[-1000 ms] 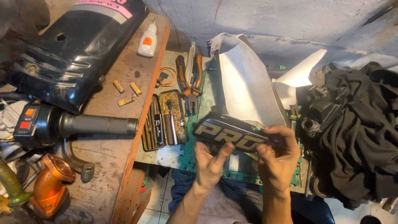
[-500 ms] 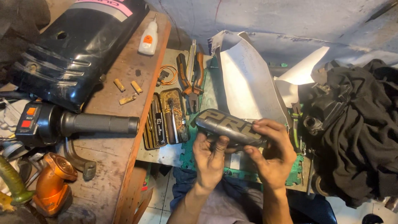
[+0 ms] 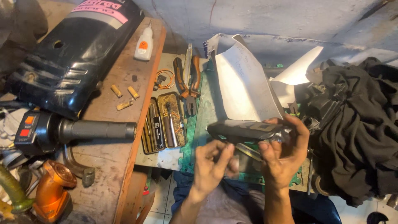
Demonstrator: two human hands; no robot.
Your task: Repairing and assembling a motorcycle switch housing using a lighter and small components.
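Panel: one long dark plastic cover (image 3: 246,130), glossy, held flat-edge up at centre frame; a second ago its lettered face showed.
Right hand (image 3: 284,155): fingers clamped on the panel's right end.
Left hand (image 3: 213,164): fingers loosely curled just under it, holding nothing.
Worktop (image 3: 116,166): worn wood, left.
Tin (image 3: 163,122): one open metal case of bits.
Pliers (image 3: 187,83): one orange-handled pair, upper centre.
Brass pieces (image 3: 124,97): three small cylinders.

The dark plastic cover (image 3: 248,130) was turned over (its printed face had been up), ending edge-on in the right hand (image 3: 284,155), while the left hand (image 3: 211,164) let go and dropped just below it.
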